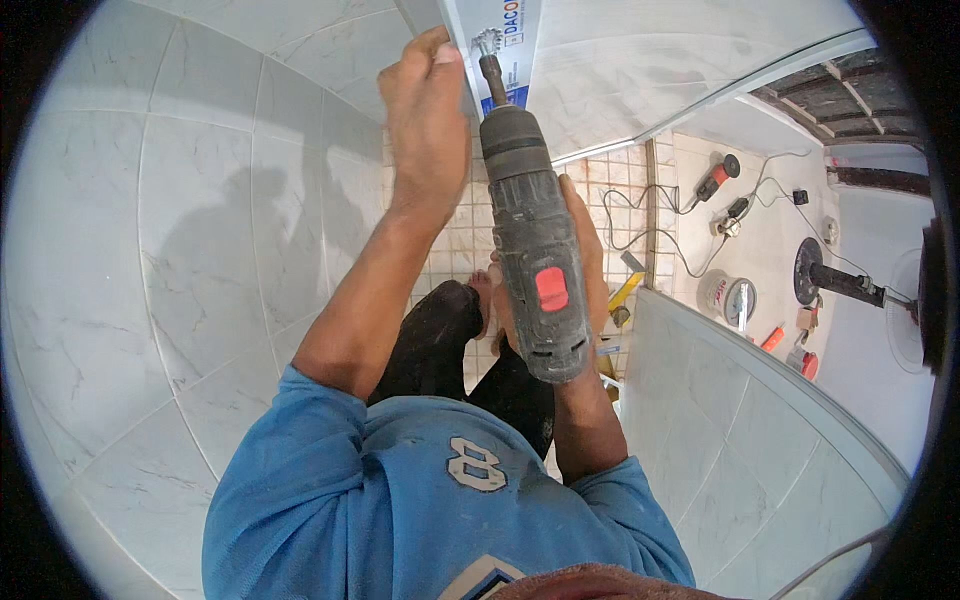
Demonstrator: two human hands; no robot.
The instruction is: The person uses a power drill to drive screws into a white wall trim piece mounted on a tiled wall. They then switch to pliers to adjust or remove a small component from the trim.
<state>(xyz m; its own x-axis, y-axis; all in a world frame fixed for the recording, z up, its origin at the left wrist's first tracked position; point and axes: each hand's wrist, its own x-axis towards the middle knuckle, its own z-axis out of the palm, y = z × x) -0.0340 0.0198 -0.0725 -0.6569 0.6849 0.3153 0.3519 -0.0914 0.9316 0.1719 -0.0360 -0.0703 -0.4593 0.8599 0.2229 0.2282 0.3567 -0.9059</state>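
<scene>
A black cordless drill [520, 210] with a red button points away from me, my right hand [588, 255] wrapped round its grip below the body. Its long bit [493, 80] reaches a small silvery, rough patch [487, 42] on the white frame [461, 20]. Whether a screw sits at the tip cannot be made out. My left hand [430, 110] is closed at the frame's left edge, left of the bit, with thumb and fingers against it. A blue-and-white printed label [521, 50] runs along the frame beside the bit.
Pale marbled tiles [200, 240] cover the wall at left. Through the doorway, a corded red-and-black power tool [716, 180], a bucket [727, 298], a standing fan [840, 280] and cables lie or stand on the floor. A yellow tool [626, 290] lies near my right arm.
</scene>
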